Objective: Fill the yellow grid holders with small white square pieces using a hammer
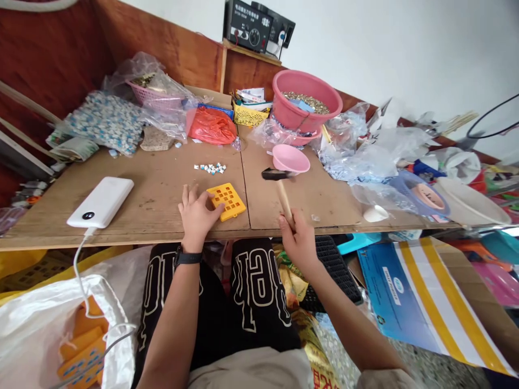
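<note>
My left hand (197,214) rests on the plywood tabletop (154,200) with its fingers spread, and its thumb side touches the edge of a yellow plastic grid plate (226,201). My right hand (298,240) grips the wooden handle of a small hammer (284,199), whose dark metal head (272,174) is raised above the table. A small cluster of white and blue pieces (210,168) lies beyond the grid plate. A small pink bowl (291,159) sits just behind the hammer head.
A white power bank (100,202) with a cable lies at the left. Along the back stand a large pink basin of small granular pieces (307,101), plastic bags and a red bag (211,126). A white sack (48,335) holding orange parts sits below left.
</note>
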A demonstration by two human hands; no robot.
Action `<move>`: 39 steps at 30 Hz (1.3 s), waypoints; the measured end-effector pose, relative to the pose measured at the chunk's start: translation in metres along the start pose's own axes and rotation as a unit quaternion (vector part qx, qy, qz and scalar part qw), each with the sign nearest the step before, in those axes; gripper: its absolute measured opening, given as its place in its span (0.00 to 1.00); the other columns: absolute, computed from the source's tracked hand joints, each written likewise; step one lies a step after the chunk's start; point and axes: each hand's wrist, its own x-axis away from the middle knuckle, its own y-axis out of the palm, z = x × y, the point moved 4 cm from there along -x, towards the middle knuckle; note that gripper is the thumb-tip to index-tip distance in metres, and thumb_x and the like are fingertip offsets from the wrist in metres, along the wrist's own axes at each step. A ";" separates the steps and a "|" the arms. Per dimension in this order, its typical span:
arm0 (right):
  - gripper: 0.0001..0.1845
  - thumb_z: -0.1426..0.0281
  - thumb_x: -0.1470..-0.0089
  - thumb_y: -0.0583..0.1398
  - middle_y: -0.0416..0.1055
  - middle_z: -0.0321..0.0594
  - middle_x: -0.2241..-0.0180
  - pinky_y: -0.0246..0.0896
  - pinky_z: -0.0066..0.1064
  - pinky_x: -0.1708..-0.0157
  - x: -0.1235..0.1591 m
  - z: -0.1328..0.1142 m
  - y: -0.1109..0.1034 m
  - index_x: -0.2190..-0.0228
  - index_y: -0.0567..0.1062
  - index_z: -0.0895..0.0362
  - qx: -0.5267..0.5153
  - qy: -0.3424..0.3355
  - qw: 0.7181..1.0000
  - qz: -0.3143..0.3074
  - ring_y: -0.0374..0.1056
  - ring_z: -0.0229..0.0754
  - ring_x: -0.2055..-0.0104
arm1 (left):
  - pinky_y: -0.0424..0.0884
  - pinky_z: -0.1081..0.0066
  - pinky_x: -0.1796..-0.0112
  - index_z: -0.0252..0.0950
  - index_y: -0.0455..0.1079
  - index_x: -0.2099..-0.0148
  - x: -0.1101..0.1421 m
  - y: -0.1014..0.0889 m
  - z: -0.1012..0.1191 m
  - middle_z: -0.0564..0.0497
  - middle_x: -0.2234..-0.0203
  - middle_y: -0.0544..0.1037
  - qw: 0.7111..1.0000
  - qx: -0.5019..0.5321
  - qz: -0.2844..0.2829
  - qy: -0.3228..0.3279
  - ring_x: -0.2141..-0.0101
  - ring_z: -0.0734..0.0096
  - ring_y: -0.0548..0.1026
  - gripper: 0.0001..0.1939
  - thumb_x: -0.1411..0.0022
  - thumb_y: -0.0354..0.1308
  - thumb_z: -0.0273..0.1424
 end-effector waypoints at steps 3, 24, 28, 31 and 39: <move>0.16 0.56 0.20 0.52 0.73 0.37 0.73 0.53 0.32 0.71 0.013 -0.002 0.033 0.58 0.70 0.51 0.003 0.027 0.999 -0.022 0.71 0.46 0.74 | 0.66 0.29 0.32 0.42 0.79 0.52 0.001 -0.002 0.001 0.34 0.23 0.71 1.000 0.006 0.017 0.000 0.19 0.28 0.54 0.16 0.33 0.72 0.47; 0.11 0.63 0.25 0.55 0.76 0.40 0.73 0.54 0.32 0.69 0.024 0.009 0.039 0.59 0.74 0.52 0.069 0.012 0.987 -0.147 0.74 0.49 0.72 | 0.68 0.47 0.42 0.40 0.82 0.36 -0.001 -0.002 -0.006 0.43 0.63 0.86 0.999 0.043 -0.006 -0.019 0.50 0.40 0.80 0.23 0.26 0.60 0.43; 0.17 0.55 0.21 0.55 0.80 0.43 0.67 0.63 0.34 0.64 0.014 -0.012 0.012 0.49 0.77 0.53 0.001 -0.009 0.998 -0.056 0.77 0.50 0.67 | 0.70 0.46 0.39 0.44 0.79 0.29 -0.001 -0.002 -0.002 0.39 0.37 0.84 0.999 0.032 -0.001 0.031 0.37 0.39 0.76 0.27 0.26 0.60 0.40; 0.18 0.56 0.20 0.53 0.81 0.44 0.66 0.64 0.34 0.64 0.012 -0.023 0.020 0.48 0.76 0.54 -0.010 0.005 0.999 -0.033 0.78 0.51 0.66 | 0.65 0.40 0.34 0.49 0.83 0.34 0.000 0.001 0.001 0.46 0.28 0.78 0.998 0.010 -0.028 0.057 0.29 0.38 0.70 0.22 0.24 0.58 0.38; 0.14 0.61 0.24 0.54 0.79 0.41 0.69 0.58 0.33 0.67 0.043 0.022 0.052 0.51 0.77 0.53 0.043 0.037 0.984 -0.167 0.76 0.50 0.69 | 0.68 0.45 0.37 0.45 0.85 0.40 0.003 -0.003 0.000 0.43 0.35 0.83 0.999 0.019 -0.028 0.018 0.36 0.39 0.75 0.20 0.23 0.57 0.42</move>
